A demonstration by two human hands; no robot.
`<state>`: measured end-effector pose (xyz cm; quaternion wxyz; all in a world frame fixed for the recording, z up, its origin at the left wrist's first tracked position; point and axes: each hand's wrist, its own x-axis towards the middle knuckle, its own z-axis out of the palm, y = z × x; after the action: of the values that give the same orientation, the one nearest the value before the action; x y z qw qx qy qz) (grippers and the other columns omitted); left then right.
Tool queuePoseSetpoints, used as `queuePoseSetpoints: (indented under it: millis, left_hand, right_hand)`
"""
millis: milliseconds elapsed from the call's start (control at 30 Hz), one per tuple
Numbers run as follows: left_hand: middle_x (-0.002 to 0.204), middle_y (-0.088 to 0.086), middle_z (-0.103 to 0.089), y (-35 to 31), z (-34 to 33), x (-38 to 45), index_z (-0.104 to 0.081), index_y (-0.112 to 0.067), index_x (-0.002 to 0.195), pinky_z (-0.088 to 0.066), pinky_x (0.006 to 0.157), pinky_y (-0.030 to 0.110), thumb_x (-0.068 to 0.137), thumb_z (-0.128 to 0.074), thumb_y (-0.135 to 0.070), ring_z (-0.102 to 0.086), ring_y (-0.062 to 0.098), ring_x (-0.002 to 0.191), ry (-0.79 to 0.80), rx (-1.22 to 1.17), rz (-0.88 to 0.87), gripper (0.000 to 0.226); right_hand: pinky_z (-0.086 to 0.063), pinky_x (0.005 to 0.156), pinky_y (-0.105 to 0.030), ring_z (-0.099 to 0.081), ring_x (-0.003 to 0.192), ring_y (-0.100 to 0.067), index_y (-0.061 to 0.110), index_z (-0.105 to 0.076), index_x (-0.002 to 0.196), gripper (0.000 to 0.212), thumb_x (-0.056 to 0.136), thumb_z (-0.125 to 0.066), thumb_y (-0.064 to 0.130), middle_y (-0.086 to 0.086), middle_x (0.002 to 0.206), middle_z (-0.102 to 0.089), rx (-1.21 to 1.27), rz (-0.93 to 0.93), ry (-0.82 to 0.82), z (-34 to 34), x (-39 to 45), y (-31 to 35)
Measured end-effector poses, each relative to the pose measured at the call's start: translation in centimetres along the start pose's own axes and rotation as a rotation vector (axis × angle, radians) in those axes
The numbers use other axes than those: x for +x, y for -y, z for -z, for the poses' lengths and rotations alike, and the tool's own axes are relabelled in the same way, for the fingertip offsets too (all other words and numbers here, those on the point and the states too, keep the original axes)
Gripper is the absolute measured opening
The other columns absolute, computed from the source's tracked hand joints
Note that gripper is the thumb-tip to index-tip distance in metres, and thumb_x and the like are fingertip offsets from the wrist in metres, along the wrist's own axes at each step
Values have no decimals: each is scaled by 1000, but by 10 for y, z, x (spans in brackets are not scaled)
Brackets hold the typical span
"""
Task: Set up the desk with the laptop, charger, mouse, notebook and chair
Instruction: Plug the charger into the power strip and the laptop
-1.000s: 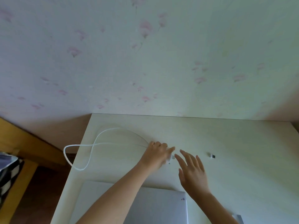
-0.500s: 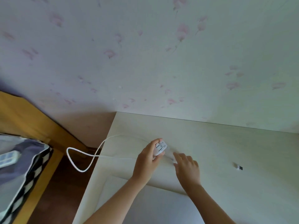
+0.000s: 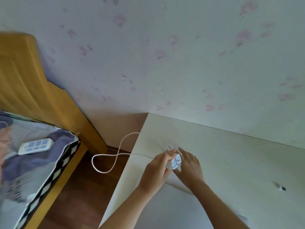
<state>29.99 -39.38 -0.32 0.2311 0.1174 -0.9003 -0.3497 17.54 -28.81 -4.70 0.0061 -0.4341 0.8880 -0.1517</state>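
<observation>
Hands meet over the desk: the left hand grips the white charger, prongs out, the right hand lies open just beside it, while the closed laptop waits nearer; mouse, notebook and chair remain unseen.

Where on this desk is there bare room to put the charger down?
Free: the desk strip along the wall, and right of the right hand up to the small dongle. Crowded: the left edge with the looping cable, and near the laptop.
</observation>
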Motion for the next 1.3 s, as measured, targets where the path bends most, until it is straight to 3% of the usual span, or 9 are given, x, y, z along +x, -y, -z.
queuePoseSetpoints:
  millis: [167, 433, 633, 767, 900, 1000, 1100, 1200, 1300]
  left_hand:
    - [135, -1, -58, 11, -2, -7, -54, -14, 122, -51, 95, 26, 94, -47, -29, -49, 10, 128, -15, 77, -115, 33]
    - [131, 5, -60, 12, 22, -12, -49, -16, 121, -54, 91, 30, 102, -35, -28, -53, 21, 126, -24, 268, -291, 26]
    - [130, 7, -61, 16, 80, -36, -50, -18, 120, -55, 88, 37, 81, -71, 1, -54, 25, 124, -87, 359, -355, 49]
    - [125, 6, -64, 21, 145, -67, -52, -19, 120, -55, 86, 36, 91, -58, -12, -59, 25, 118, -155, 501, -310, 30]
    - [121, 9, -66, 33, 216, -106, -55, -19, 116, -56, 85, 37, 102, -40, -27, -62, 25, 114, -269, 621, -189, 22]
    - [123, 8, -65, 55, 267, -145, -55, -20, 119, -54, 88, 38, 104, -35, -27, -61, 25, 114, -331, 694, -120, 26]
    - [122, 5, -66, 90, 313, -183, -55, -22, 122, -53, 87, 37, 100, -43, -23, -61, 22, 112, -372, 755, -61, 24]
    - [123, 2, -66, 134, 357, -219, -54, -23, 125, -52, 87, 38, 93, -52, -20, -63, 22, 111, -370, 789, 14, 32]
    - [121, 5, -66, 185, 398, -250, -51, -21, 127, -52, 87, 40, 105, -31, -20, -65, 24, 109, -358, 820, 60, 30]
  right_hand:
    - [-56, 56, -37, -67, 65, -24, 16, -66, 88, 53, 39, -85, 4, 0, 76, -69, -63, 32, -88, -12, 11, 21]
    - [-39, 38, -28, -53, 45, -21, 16, -61, 57, 38, 32, -81, -4, 1, 57, -55, -105, -12, -90, -7, 12, 26]
    - [-47, 44, -29, -62, 60, -18, 19, -64, 71, 14, 72, -75, 9, 7, 71, -66, 280, -30, -343, 40, 14, 67]
    - [-54, 58, -30, -64, 68, -10, 13, -67, 77, 11, 75, -74, 4, 6, 76, -68, 545, 95, -438, 70, 19, 121]
    - [-57, 72, -26, -67, 80, -8, 14, -71, 85, 5, 82, -70, 10, 7, 87, -70, 875, 128, -341, 82, 21, 196]
    - [-57, 75, -35, -68, 90, -11, 10, -70, 91, 13, 90, -62, 19, 2, 94, -71, 794, 344, -356, 67, 18, 260]
    - [-56, 74, -27, -67, 89, -11, 8, -68, 108, 25, 94, -51, 22, 0, 98, -71, 632, 564, -350, 41, 15, 329]
    - [-49, 62, -21, -61, 71, -13, 6, -59, 124, 37, 88, -58, 7, -1, 87, -65, 417, 706, -322, 6, 15, 395]
    - [-46, 50, -25, -55, 57, -19, 8, -49, 133, 71, 67, -66, -12, -3, 83, -59, 304, 707, -196, -39, 21, 449]
